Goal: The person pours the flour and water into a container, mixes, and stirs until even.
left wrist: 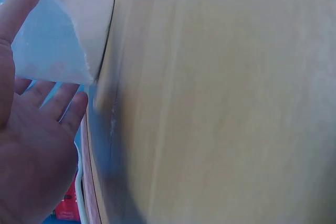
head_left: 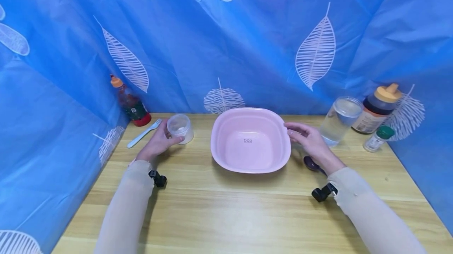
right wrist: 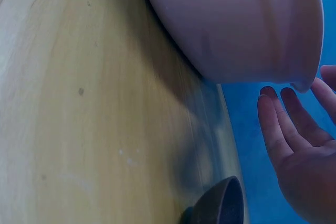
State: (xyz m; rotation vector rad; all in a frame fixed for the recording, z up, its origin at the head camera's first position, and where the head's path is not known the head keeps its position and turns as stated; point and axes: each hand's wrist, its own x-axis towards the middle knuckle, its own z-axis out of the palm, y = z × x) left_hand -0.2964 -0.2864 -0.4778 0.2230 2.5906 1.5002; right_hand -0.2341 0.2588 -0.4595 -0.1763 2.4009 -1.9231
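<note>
My left hand [head_left: 161, 142] is at a small clear plastic cup [head_left: 184, 137] with white contents, thumb on its near side and fingers behind. In the left wrist view, the thumb crosses the cup [left wrist: 63, 30] and some fingertips are hidden behind it. A pink square basin [head_left: 228, 148] marked "bdo" sits upright at the table's middle. My right hand [head_left: 309, 140] is at the basin's right rim. In the right wrist view, its fingers [right wrist: 299, 124] extend fairly straight toward the rim, apart from one another, with fingertips at the small tab there.
A pale blue fork [head_left: 143, 134] and a red sauce bottle [head_left: 132, 104] are at left. On the right are a clear container of liquid [head_left: 337, 124], a dark sauce bottle [head_left: 376, 110], a green-capped jar [head_left: 376, 140] and a dark spoon [head_left: 311, 163]. Blue cloth [head_left: 177, 49] hangs behind.
</note>
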